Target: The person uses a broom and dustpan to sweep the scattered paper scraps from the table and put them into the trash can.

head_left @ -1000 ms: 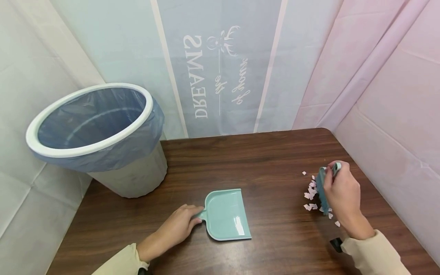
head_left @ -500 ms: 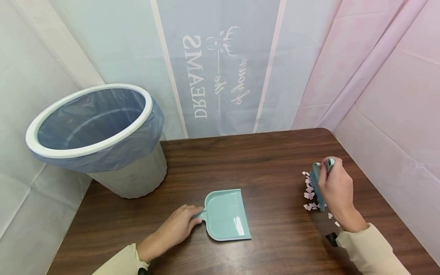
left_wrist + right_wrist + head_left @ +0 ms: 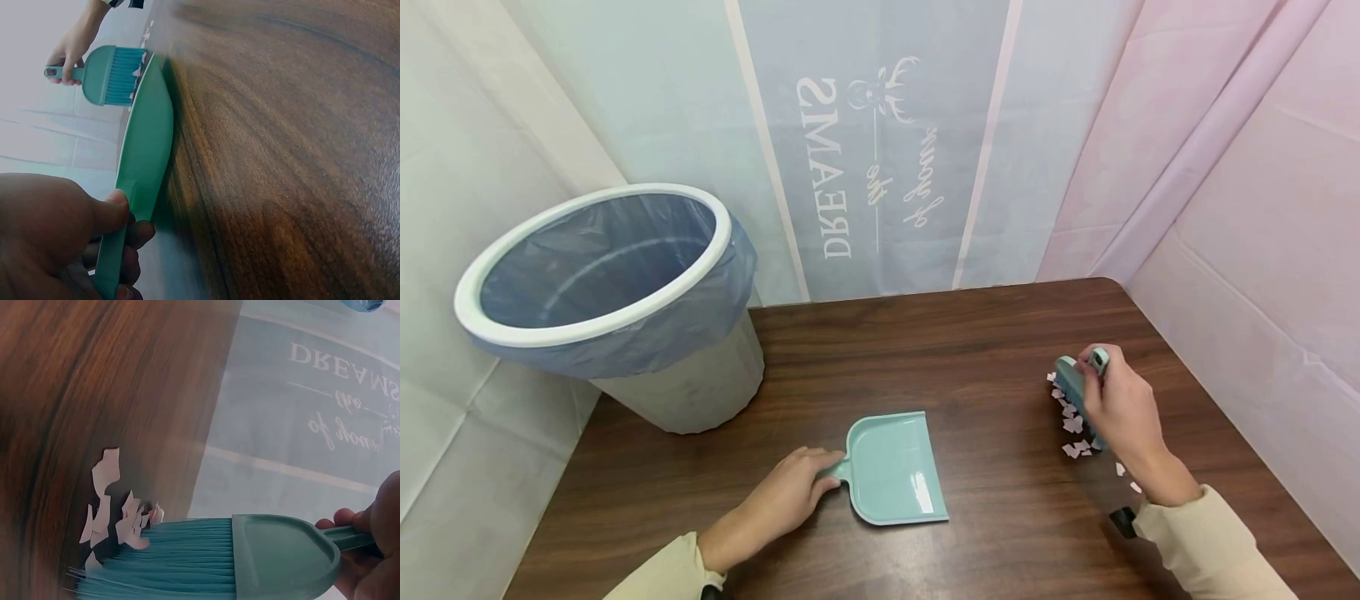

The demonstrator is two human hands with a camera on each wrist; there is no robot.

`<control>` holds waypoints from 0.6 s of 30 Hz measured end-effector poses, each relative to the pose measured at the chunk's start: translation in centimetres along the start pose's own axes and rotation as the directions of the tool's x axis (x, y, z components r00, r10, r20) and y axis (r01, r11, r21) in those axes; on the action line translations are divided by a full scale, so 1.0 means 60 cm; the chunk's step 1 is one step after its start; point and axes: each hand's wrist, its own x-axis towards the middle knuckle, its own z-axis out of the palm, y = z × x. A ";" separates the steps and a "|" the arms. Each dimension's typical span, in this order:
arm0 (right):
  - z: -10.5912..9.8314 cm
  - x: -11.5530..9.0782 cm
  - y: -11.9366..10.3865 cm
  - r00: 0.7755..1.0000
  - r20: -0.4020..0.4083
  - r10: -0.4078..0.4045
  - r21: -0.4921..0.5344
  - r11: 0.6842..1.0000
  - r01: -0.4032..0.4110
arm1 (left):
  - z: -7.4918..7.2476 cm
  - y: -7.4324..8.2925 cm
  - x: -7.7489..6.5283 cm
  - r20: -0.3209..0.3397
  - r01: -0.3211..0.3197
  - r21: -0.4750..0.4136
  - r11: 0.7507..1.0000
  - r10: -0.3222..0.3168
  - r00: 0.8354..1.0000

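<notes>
My left hand [image 3: 792, 492] grips the handle of a mint-green dustpan [image 3: 891, 471], which lies flat on the wooden table with its wide edge facing right. In the left wrist view, thumb and fingers wrap the dustpan handle. On the right side, my right hand [image 3: 1123, 408] holds a small hand brush [image 3: 281, 556] by its handle. Its blue-green bristles [image 3: 181, 562] stand down on the table against white paper scraps [image 3: 1072, 424]. Most scraps bunch along the left side of the bristles; a couple of loose scraps [image 3: 1120, 469] lie nearer me, by the wrist.
A bin with a white rim [image 3: 722, 242] and a blue plastic liner [image 3: 700, 325] stands at the table's back left. Printed fabric [image 3: 910, 275] hangs behind the wooden table [image 3: 1000, 350], and pale walls [image 3: 1262, 292] close in both sides.
My right hand has moved the brush leftward, and its far end has swung left. Scraps at that end have shifted left with it. The left hand and dustpan have stayed in place.
</notes>
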 end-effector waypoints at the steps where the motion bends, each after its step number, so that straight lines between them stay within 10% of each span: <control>1: -0.001 -0.001 -0.001 1.000 0.004 -0.009 0.003 1.000 0.009 | 0.000 0.000 0.000 -0.001 -0.001 -0.002 1.000 0.001 1.000; 18: -0.022 -0.023 -0.038 0.998 0.062 -0.027 0.017 1.000 0.026 | 0.000 0.001 0.001 -0.003 0.019 -0.014 1.000 -0.019 1.000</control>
